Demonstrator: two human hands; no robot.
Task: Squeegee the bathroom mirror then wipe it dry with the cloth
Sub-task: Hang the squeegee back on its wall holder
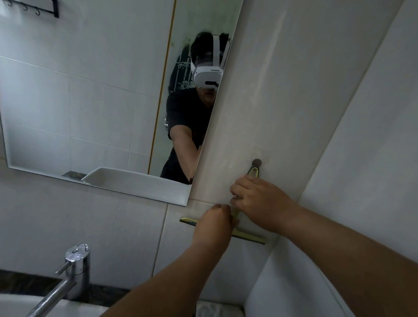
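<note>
Squeegee (244, 230) hangs on wall hook (256, 162), right of the mirror (85, 89), above the sink (3, 305). Right hand (259, 202) fingers wrapped around its handle. Left hand (215, 226) over the blade, fingers curled; whether they grip it can't be told. Faucet (74, 267) over sink; contents hidden.

No readable text, label, brand, number or sign anywhere: none on the squeegee (241, 230), the mirror (85, 89), the tap (76, 268) or the wall tiles (375, 144).
</note>
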